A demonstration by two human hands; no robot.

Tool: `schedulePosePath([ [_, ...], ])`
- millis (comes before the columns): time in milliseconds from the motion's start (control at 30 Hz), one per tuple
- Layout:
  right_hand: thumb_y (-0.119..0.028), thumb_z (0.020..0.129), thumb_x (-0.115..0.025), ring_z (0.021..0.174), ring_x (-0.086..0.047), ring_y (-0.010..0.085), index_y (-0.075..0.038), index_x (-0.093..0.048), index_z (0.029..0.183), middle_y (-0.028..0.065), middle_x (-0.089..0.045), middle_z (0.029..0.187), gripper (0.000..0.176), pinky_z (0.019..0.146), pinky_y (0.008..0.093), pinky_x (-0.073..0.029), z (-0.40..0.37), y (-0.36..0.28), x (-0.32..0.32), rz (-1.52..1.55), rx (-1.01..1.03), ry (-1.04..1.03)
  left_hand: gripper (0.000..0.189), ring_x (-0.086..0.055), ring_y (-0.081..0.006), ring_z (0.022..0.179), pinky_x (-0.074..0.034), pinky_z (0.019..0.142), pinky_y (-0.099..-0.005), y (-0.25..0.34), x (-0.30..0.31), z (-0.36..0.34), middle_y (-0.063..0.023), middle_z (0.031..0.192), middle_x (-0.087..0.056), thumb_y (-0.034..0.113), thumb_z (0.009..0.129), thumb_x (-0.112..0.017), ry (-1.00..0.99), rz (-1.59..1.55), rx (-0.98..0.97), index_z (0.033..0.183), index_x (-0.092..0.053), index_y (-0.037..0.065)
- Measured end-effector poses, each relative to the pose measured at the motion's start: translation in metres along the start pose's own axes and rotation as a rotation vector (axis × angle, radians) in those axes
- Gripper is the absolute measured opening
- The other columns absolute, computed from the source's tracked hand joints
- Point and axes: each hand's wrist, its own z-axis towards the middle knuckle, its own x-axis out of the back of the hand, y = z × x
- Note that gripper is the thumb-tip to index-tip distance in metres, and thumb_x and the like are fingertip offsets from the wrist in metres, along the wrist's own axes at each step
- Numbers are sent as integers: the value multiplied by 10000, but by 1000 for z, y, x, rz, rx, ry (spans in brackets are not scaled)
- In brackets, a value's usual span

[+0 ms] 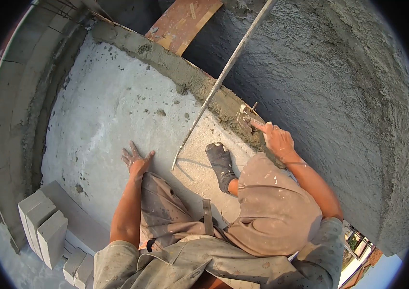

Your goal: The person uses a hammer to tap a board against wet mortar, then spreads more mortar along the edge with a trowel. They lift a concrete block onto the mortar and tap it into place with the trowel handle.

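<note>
My left hand (pixel 137 161) rests on the grey floor slab (pixel 113 106) with its fingers spread and nothing in it. At the slab's raised mortar edge (pixel 199 84), my right hand (pixel 276 138) is closed round the handle of a small trowel (pixel 244 120), one finger stretched along it. The trowel's mortar-smeared blade lies against the wet mortar. Between my hands a long thin pole (pixel 219 82) slants across the edge, its lower end near my foot.
Pale blocks (pixel 52 238) stand at the lower left. A reddish board (pixel 185 24) juts beyond the edge at the top. Past the edge, a deep drop faces a rough rendered wall (pixel 339 96). My foot in a dark sock (pixel 221 166) is on the slab.
</note>
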Motion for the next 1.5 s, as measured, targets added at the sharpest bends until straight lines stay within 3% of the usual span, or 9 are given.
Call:
schedulePosePath([
  [167,-136,887,-583,681,-668,319,-23,-550,1012,127,-601,741,172,569,417,-539,-10,-33,31,204,436,220,1156,23,-501,1467,-204,1181,-559,-5,1,-13,-229,1619,21,647,744,-723,-49,43,52,1581,-36,241],
  [300,-90,869,-541,807,-676,380,4,-533,1024,170,-692,885,181,655,480,-535,-4,11,22,126,-195,-158,1163,23,-496,1469,-207,1181,-559,-9,-3,-13,-222,1622,21,647,739,-727,-36,32,32,1581,-29,251],
  [400,-89,886,-519,841,-675,400,11,-538,1021,188,-695,953,168,684,499,-533,-21,-2,32,275,87,-98,1166,18,-496,1470,-209,1181,-558,-7,0,-14,-220,1622,24,648,736,-727,-42,40,51,1580,-25,255],
  [600,-295,922,-595,848,-668,396,-1,-577,1101,205,-669,936,344,739,501,-520,17,-51,42,329,-44,84,1164,0,-555,1443,-166,1178,-568,-5,4,-18,-300,1595,8,636,748,-724,-45,10,17,1581,-38,199],
  [933,-357,900,-625,812,-669,333,-38,-632,1106,149,-669,892,380,690,453,-520,89,-68,55,201,381,-182,1160,20,-520,1459,-189,1186,-556,-5,3,-13,-242,1615,26,665,750,-701,-49,41,30,1580,-10,240],
  [1000,-319,904,-621,859,-683,365,-54,-656,1150,186,-701,967,364,713,466,-536,106,-64,45,342,-95,-122,1157,11,-526,1457,-192,1185,-553,-10,-1,-14,-246,1614,20,666,750,-700,-34,38,12,1580,-17,237],
  [1233,-329,913,-590,764,-681,384,-25,-707,991,228,-681,857,335,671,445,-549,86,-87,71,294,394,-75,1160,8,-538,1451,-185,1181,-559,-5,1,-9,-275,1604,3,651,745,-717,-28,18,13,1581,-40,218],
  [1333,-314,940,-581,825,-681,349,-79,-667,1160,215,-673,1067,333,686,413,-544,115,-68,66,287,-40,-305,1141,3,-518,1460,-215,1180,-551,-8,1,-16,-248,1613,-1,657,753,-704,-32,22,25,1581,-40,237],
  [1500,-334,956,-546,910,-677,373,-35,-632,1203,230,-698,959,397,786,467,-539,92,-86,49,368,53,-104,1161,13,-545,1448,-174,1182,-558,-7,4,-16,-290,1599,15,642,750,-716,-46,31,27,1581,-35,202],
])
